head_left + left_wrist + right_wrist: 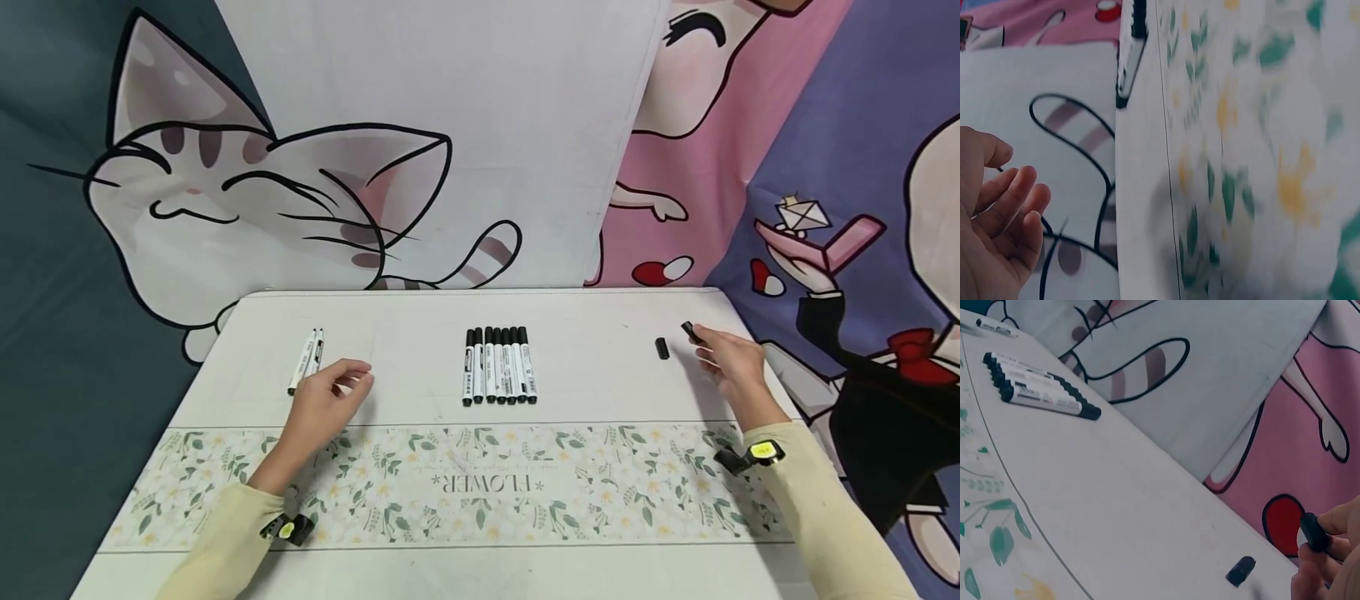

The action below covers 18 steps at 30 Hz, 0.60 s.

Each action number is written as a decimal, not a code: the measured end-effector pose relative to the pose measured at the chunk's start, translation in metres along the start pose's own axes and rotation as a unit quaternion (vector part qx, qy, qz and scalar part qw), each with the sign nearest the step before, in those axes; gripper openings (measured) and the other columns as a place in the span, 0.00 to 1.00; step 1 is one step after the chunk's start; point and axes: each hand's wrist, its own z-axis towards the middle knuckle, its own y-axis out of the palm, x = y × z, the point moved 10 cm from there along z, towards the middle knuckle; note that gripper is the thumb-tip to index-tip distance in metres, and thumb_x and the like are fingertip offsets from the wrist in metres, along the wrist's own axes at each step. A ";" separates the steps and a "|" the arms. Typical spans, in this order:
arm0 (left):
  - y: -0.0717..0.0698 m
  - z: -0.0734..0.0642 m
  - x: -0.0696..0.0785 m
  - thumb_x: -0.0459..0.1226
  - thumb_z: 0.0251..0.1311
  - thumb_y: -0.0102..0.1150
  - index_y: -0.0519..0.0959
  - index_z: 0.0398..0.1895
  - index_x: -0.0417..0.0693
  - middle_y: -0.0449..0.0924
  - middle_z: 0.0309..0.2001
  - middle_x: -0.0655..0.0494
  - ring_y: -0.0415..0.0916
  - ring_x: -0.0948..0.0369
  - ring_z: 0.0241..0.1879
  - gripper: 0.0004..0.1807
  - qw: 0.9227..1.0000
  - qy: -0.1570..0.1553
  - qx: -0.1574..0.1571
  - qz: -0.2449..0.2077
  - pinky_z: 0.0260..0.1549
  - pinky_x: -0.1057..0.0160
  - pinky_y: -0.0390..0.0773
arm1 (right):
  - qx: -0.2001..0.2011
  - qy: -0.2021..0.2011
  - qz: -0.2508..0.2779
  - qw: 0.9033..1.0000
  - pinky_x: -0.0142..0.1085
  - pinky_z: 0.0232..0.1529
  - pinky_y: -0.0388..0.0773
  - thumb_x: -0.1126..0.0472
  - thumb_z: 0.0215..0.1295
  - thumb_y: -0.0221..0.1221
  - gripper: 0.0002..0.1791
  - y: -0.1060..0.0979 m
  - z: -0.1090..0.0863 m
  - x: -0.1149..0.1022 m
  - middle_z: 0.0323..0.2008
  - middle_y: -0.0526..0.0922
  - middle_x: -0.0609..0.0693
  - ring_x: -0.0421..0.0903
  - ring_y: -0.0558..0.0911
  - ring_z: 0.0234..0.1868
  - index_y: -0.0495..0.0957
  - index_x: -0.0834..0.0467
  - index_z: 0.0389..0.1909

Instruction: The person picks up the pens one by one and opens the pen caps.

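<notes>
Between the thumb and fingers of my right hand (pixel 731 367) is a black marker cap (pixel 691 332), pinched just above the table's right side. A second black cap (pixel 662 348) lies on the table to its left. My left hand (pixel 330 402) hovers at the left with loosely bent fingers and nothing in them. Beyond it lie two uncapped white markers (pixel 303 360), side by side, partly covered by the hand. In the middle a row of several capped white markers (pixel 506 367) lies with black caps pointing away. The right wrist view also has the pinched cap (pixel 1315 532).
The white table (pixel 585 500) carries a printed band of flowers and leaves across its front. A cloth backdrop (pixel 480 83) with cartoon figures hangs behind the table's far edge. Each sleeve bears a small strapped wrist device (pixel 757 454).
</notes>
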 end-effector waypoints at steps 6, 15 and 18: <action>0.016 -0.008 0.017 0.40 0.69 0.64 0.86 0.49 0.48 0.86 0.37 0.58 0.80 0.62 0.36 0.10 0.999 0.009 -0.032 -0.012 0.35 0.64 0.78 | 0.025 0.014 -0.034 0.999 0.31 0.24 0.82 0.58 0.60 0.74 0.12 -0.008 0.015 0.012 0.19 0.86 0.41 0.38 0.85 0.21 0.86 0.47 0.18; 0.035 -0.018 0.024 0.40 0.69 0.65 0.86 0.49 0.48 0.85 0.36 0.61 0.79 0.64 0.35 0.10 0.998 0.013 -0.058 -0.018 0.35 0.63 0.78 | 0.038 0.018 -0.074 0.996 0.32 0.21 0.82 0.57 0.59 0.74 0.10 -0.011 0.023 0.021 0.18 0.85 0.43 0.38 0.85 0.19 0.84 0.48 0.22; 0.039 -0.019 0.027 0.41 0.69 0.65 0.86 0.49 0.48 0.85 0.35 0.62 0.79 0.64 0.35 0.10 0.998 0.017 -0.062 -0.024 0.35 0.64 0.78 | 0.040 0.022 -0.076 0.996 0.32 0.20 0.82 0.57 0.59 0.74 0.10 -0.010 0.025 0.024 0.17 0.85 0.44 0.38 0.84 0.19 0.83 0.49 0.23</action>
